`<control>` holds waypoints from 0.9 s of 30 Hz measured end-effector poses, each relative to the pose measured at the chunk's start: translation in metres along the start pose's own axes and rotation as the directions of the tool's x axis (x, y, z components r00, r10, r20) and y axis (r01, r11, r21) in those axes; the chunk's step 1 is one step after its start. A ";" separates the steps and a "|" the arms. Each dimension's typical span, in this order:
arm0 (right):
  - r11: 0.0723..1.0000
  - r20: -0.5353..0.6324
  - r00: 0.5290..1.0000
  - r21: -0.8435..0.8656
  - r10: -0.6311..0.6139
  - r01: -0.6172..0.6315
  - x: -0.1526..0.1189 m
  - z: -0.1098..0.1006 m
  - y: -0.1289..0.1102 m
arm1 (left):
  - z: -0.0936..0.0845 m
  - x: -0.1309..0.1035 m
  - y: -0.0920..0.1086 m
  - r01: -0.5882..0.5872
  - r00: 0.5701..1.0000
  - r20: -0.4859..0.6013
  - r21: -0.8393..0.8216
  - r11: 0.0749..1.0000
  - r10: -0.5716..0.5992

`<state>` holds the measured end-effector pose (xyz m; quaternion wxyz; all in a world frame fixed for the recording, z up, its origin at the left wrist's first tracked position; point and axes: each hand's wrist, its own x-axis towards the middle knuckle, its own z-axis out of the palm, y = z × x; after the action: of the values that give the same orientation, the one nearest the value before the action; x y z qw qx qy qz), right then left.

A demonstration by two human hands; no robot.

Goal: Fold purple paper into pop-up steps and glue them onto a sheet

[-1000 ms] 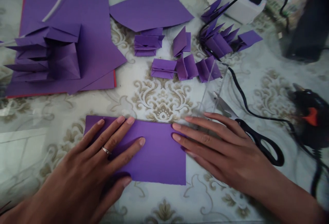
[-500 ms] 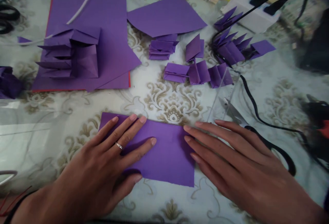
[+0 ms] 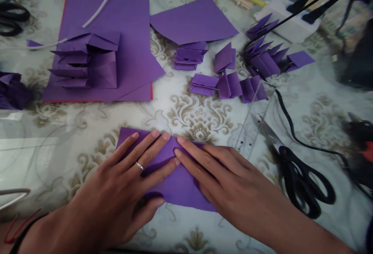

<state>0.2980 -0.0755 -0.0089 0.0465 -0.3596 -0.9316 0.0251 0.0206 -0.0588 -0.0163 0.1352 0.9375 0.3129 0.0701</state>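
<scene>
A sheet of purple paper (image 3: pixel 180 191), apparently folded along its far edge, lies flat on the patterned tablecloth in front of me. My left hand (image 3: pixel 122 180) rests on its left part with the fingers spread, a ring on one of them. Across the right part lies my right hand (image 3: pixel 221 172), fingers stretched out and its fingertips close to the left forefinger near the far edge. Both palms face down, and neither hand grips anything. Much of the sheet's right side is hidden under the right hand.
Scissors (image 3: pixel 294 168) and a clear ruler (image 3: pixel 247 137) lie right of the hands. Behind are several small folded purple pieces (image 3: pixel 204 84), stacked purple sheets (image 3: pixel 131 51) with a larger folded piece (image 3: pixel 101 67), and a white power strip (image 3: pixel 288 16) with black cords.
My right hand has slid left across the paper, from its right edge to beside the left fingers. The scissors' handles have come into view. My left hand stays on the sheet.
</scene>
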 end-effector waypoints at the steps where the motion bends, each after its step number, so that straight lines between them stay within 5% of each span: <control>1: 1.000 -0.001 1.000 0.001 -0.008 0.008 0.002 0.000 0.000 | 0.000 0.000 0.000 -0.005 1.000 -0.001 0.006 1.000 0.005; 12: 0.994 0.042 0.993 0.012 -0.112 0.112 0.011 -0.008 0.012 | -0.002 -0.001 0.000 0.001 1.000 0.010 -0.012 1.000 -0.001; 27: 0.990 0.081 0.988 -0.040 -0.129 0.133 -0.027 -0.015 0.038 | -0.005 -0.001 -0.002 0.002 1.000 0.013 -0.020 1.000 -0.001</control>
<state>0.3447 -0.0648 0.0010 0.0036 -0.2973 -0.9547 0.0148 0.0180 -0.0566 -0.0123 0.1468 0.9363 0.3120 0.0671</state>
